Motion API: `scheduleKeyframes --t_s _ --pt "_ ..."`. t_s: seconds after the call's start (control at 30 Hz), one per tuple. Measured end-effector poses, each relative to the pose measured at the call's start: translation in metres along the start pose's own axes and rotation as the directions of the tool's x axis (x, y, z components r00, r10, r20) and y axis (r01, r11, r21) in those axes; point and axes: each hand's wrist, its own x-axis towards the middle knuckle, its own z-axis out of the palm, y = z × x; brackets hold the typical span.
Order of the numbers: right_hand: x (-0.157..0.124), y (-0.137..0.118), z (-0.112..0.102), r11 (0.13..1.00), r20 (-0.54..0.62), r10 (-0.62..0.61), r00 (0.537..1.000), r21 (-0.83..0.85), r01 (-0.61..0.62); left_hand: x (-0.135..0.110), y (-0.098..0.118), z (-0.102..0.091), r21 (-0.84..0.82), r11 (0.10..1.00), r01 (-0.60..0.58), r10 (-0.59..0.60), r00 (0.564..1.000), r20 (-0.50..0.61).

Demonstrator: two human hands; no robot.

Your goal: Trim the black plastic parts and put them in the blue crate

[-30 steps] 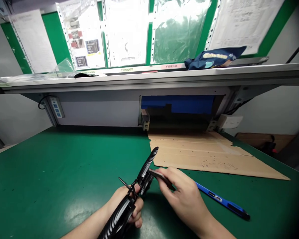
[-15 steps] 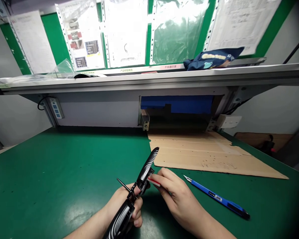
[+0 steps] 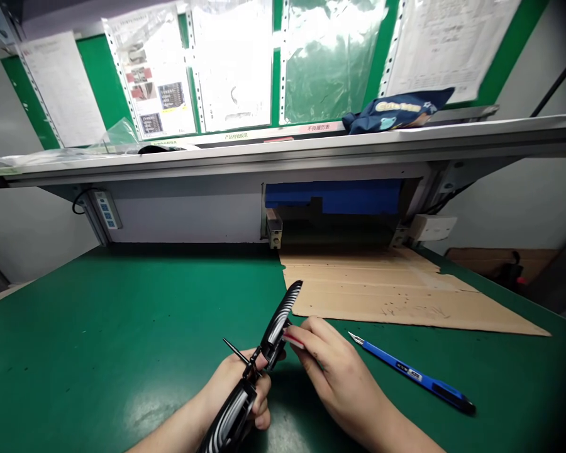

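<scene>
A long black part with silver-grey stripes [image 3: 276, 324] stands tilted in my left hand [image 3: 259, 393], whose fingers wrap round its narrow middle joint. From that joint a thin black rod [image 3: 236, 350] sticks out to the upper left. The part's lower half runs off the bottom edge of the view. My right hand [image 3: 337, 371] pinches a small flat white-and-red piece [image 3: 293, 340] between thumb and fingers. This piece is close against the right side of the part's upper half; whether they touch I cannot tell.
A blue pen [image 3: 412, 374] lies on the green tabletop [image 3: 122, 321], right of my right hand. Flat cardboard [image 3: 382, 289] covers the back right. Behind it is an opening under a blue flap [image 3: 358, 196]. A shelf [image 3: 245, 160] crosses above, bearing a dark blue pouch [image 3: 396, 113].
Both hands keep their grips and hardly move. The view has shifted and tilted slightly. The small white-and-red piece is still beside the striped part.
</scene>
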Motion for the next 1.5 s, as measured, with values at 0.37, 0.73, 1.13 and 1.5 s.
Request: scheduleKeyframes --t_s 0.37,0.73,1.13,1.5 --pt "0.005 0.016 -0.024 0.983 0.123 0.14 0.982 -0.136 -0.123 -0.01 0.014 -0.002 0.157 0.976 -0.152 0.148 0.988 0.037" --pt "0.002 -0.011 -0.025 0.973 0.216 -0.041 0.976 -0.215 0.089 -0.054 0.043 0.017 0.994 0.091 0.065 0.224 0.971 -0.084" --pt "-0.003 -0.019 0.007 0.97 0.294 0.115 0.949 -0.24 -0.043 -0.042 0.03 0.028 0.959 0.26 -0.114 0.15 0.986 0.077" --pt "-0.013 -0.028 -0.016 0.991 0.608 -0.092 0.789 -0.023 0.134 -0.051 0.031 0.015 0.963 0.188 -0.192 -0.169 0.96 0.224"
